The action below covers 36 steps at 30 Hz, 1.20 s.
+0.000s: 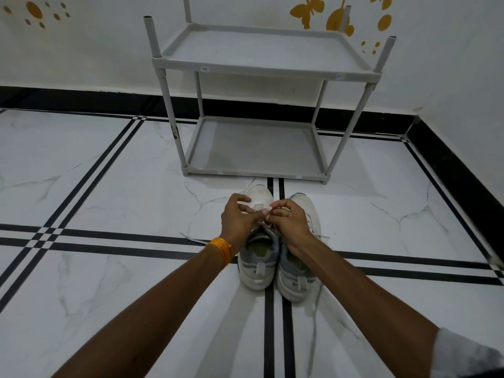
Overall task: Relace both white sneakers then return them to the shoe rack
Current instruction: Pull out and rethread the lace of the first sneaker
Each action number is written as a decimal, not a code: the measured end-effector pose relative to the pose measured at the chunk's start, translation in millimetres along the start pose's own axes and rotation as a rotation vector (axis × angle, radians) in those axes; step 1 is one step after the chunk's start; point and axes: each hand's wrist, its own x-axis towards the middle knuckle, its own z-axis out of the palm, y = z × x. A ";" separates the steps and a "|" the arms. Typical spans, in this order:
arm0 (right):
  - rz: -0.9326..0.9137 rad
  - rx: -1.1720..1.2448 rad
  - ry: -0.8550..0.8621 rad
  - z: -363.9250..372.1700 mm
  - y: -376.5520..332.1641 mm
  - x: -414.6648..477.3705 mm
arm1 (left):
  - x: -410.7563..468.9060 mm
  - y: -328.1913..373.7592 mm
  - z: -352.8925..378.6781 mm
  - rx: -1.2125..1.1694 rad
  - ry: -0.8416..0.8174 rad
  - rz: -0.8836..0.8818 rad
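Observation:
Two white sneakers with grey heels stand side by side on the floor, toes pointing away from me. Over the left sneaker (pixel 257 264) both hands meet above its tongue. My left hand (pixel 236 218) pinches the white lace (pixel 195 239), whose loose end trails left across the tile. My right hand (pixel 289 219) pinches the same lace near the eyelets. The right sneaker (pixel 298 276) stands untouched, a thin lace running from it toward me. The grey two-tier shoe rack (pixel 261 69) stands just beyond the toes, both shelves bare.
White marble floor tiles with black stripe lines surround the shoes. A white wall with orange butterfly decals and a black skirting runs behind the rack and along the right side. An orange thread band is on my left wrist.

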 end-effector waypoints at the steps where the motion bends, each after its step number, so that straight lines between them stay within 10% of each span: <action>1: -0.003 0.014 0.002 -0.6 -0.5 -0.7 | 1.0 1.2 -0.6 -0.063 -0.065 -0.102; 20: -0.487 -0.641 0.004 -8.1 -1.2 -10.5 | 12.4 -6.2 -13.8 0.620 -0.092 0.479; 29: -0.565 -0.651 0.024 -5.3 -3.7 -9.9 | 23.4 11.9 -19.0 0.711 -0.335 0.337; 36: -0.588 -0.757 -0.046 -3.0 -7.2 -4.0 | 26.1 11.0 -23.3 0.182 -0.455 -0.151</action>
